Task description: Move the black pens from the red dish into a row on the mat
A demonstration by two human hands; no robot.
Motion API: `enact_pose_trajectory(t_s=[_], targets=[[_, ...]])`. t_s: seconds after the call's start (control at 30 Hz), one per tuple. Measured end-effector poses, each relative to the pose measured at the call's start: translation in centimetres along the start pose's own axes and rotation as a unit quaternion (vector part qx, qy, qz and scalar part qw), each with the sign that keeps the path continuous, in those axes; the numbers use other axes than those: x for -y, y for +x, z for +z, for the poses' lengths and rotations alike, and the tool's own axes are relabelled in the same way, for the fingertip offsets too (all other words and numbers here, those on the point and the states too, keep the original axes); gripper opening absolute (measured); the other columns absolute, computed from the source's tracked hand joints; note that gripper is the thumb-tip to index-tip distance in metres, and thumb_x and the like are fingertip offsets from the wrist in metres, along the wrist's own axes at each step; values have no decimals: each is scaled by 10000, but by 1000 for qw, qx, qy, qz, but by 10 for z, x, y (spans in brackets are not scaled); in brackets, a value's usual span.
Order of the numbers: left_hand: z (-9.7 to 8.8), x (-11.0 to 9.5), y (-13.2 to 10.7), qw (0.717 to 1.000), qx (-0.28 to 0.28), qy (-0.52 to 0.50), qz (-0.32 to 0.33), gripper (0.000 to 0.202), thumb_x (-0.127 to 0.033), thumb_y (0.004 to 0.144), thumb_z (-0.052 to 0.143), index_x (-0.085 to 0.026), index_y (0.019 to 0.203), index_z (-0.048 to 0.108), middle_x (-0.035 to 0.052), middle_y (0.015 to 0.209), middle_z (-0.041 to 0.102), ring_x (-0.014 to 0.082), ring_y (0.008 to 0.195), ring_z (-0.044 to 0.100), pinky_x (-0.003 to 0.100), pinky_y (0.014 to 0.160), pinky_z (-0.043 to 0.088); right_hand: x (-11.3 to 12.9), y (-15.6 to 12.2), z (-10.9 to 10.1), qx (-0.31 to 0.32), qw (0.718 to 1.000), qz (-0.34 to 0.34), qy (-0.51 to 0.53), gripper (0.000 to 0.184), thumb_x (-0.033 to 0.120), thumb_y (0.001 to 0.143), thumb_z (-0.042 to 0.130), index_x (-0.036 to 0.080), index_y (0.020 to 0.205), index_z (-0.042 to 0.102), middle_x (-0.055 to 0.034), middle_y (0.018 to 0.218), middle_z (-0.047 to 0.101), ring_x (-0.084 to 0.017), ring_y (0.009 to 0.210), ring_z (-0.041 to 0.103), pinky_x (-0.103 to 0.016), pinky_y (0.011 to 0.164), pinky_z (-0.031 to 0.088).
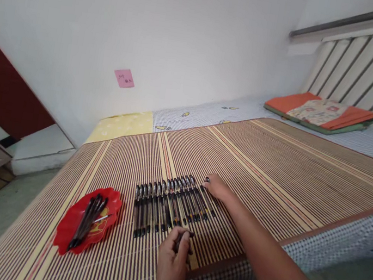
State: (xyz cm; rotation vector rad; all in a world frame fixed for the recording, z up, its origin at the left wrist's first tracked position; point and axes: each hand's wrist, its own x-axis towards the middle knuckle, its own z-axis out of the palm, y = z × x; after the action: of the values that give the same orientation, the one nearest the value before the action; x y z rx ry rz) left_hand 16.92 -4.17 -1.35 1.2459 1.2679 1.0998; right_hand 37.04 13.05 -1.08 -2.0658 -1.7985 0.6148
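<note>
Several dark pens (168, 203) lie side by side in a row on the striped mat, their clip ends towards the wall. At the right end of this row, my right hand (215, 186) pinches the top of a pen (208, 201); part of it is hidden by the fingers. Closer to me, below the row, my left hand (174, 255) is closed around a dark pen, with only its end showing at the fingertips. To the left sits a red scalloped plate (67, 223) holding several more dark pens (87, 221) and one thin, pale stick-like piece.
The striped mat (255, 169) covers a bed with checked and yellow sheets. Folded orange and green cloth (323, 113) lies at the far right by a white radiator (368, 69). A pink note (124, 78) is on the wall. The bed's near edge (215, 275) runs below my hands.
</note>
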Motion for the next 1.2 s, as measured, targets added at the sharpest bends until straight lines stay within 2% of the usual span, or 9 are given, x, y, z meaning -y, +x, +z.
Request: enact_pose_trajectory(t_s=[0.13,0.27,0.47,0.73,1.07,1.2], targets=[[-1,2,1,1000,12,3,0,440,-604,873,532,-178,820,630,-21,612,469,123,575,449,214,525,353,0,2,4,-18,1000,-8,-1,194,232,866,608,102,961,717,-132,963,712,-204,898,635,-244,711,387],[-3,4,1,999,29,14,-7,404,-570,899,512,-185,837,617,-20,639,471,123,598,453,212,545,361,-4,-2,3,-38,999,-4,3,237,256,888,575,99,997,715,-141,961,707,-207,895,634,-253,705,382],[-3,6,5,999,32,6,-17,399,-571,899,511,-189,831,604,-22,644,464,118,585,432,208,532,341,-12,-29,-1,-44,999,-6,6,205,234,904,549,109,934,709,-134,945,709,-195,866,632,-248,694,372],[-2,2,3,999,37,26,-10,403,-569,907,493,-192,812,596,-23,653,462,125,606,438,213,554,348,0,-56,5,-46,999,0,3,162,193,900,551,125,961,684,-143,977,705,-206,895,631,-256,702,357],[-4,-1,5,998,31,45,9,385,-542,904,514,-186,781,595,-15,659,469,135,638,434,222,579,339,-3,-56,9,-52,999,-15,6,187,173,905,528,108,981,686,-154,957,705,-228,912,631,-274,733,373],[-4,1,6,998,36,53,9,403,-561,900,509,-187,777,598,-23,642,447,132,618,416,223,572,335,-7,-39,8,-57,998,-29,18,289,124,900,497,119,1130,671,-149,1080,706,-220,975,637,-264,784,405]])
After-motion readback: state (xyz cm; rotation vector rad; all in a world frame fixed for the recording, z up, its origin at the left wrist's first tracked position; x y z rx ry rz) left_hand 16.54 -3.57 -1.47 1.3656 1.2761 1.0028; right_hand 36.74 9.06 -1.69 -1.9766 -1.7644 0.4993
